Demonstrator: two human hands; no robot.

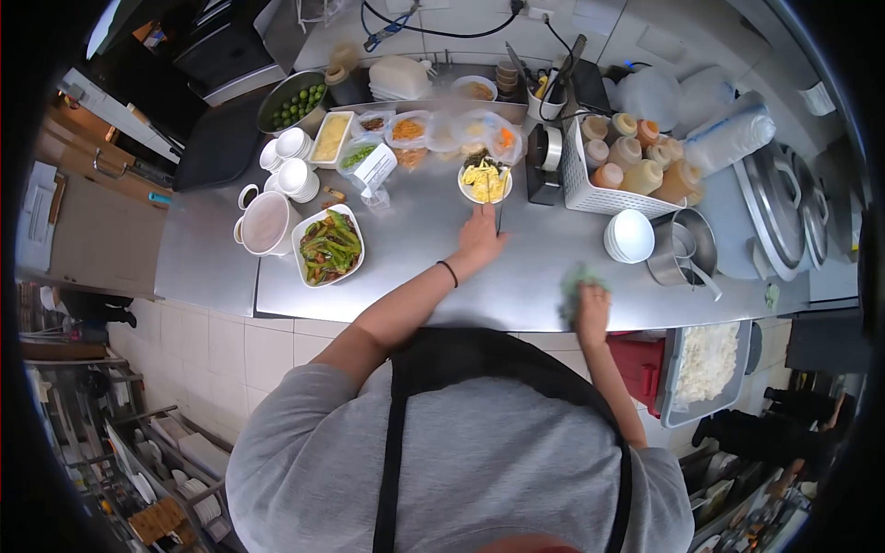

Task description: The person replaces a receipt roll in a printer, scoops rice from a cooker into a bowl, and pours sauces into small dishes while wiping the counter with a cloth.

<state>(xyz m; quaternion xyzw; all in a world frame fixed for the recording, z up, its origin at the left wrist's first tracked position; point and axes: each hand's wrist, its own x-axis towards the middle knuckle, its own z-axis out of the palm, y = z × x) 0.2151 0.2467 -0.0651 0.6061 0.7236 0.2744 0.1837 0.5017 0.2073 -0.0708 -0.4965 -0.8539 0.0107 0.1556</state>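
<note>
My left hand (480,241) reaches to the near rim of a small white bowl (485,179) of yellow strips and dark food at the counter's middle. Its fingers are pressed together at the bowl, around what looks like a thin utensil. My right hand (592,311) is at the counter's front edge, closed on a green cloth (581,288) that is blurred. Left of my left arm, a square white dish (329,245) holds green peppers and dark pieces.
Behind stand bags of chopped food (408,129), a black device (544,164) and a white basket (616,202) of bottles. White bowls (630,236) and steel pots (683,247) are at right. A tub of rice (707,367) sits below the edge. People stand at lower right.
</note>
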